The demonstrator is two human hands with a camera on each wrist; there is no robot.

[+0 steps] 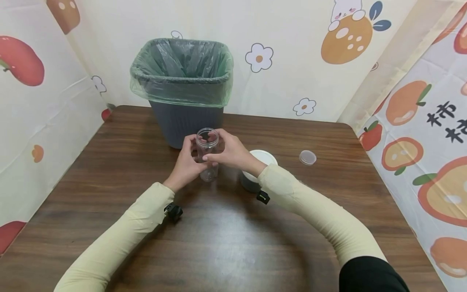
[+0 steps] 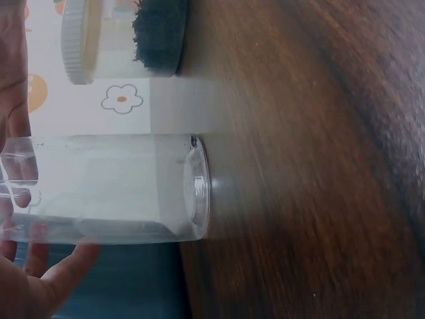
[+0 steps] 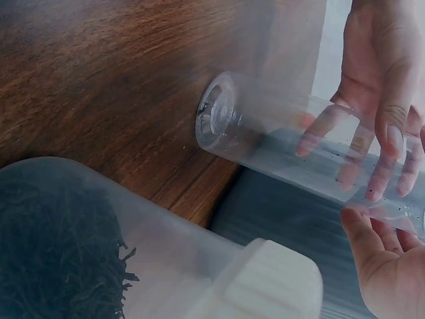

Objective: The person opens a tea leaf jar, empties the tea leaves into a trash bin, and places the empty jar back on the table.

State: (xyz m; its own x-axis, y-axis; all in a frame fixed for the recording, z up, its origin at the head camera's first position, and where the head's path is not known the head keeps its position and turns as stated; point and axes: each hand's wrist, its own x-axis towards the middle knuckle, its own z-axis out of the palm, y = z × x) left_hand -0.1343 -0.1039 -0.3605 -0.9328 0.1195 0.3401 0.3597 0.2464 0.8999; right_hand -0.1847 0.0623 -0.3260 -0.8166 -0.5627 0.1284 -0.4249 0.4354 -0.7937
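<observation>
A clear plastic jar point(image 1: 208, 173) stands nearly upright between my two hands, its threaded mouth uncovered. My left hand point(image 1: 187, 164) grips it from the left, fingers curved about its wall. From the right, my right hand point(image 1: 233, 152) holds the same jar, its thumb across the near side. In the left wrist view the jar point(image 2: 119, 183) looks see-through, its base close to the wooden tabletop. A few small dark specks mark its wall in the right wrist view. Beside my right wrist is a white-lidded jar point(image 3: 272, 286) of dark, shredded dried leaves, partly hidden by the forearm.
A dark bin point(image 1: 186, 121) with a green plastic liner point(image 1: 182, 91) stands right behind the hands. To the right, a small round clear lid point(image 1: 307, 157) lies on the brown wooden table point(image 1: 233, 243). Printed cloth point(image 1: 284, 81) hangs around the table.
</observation>
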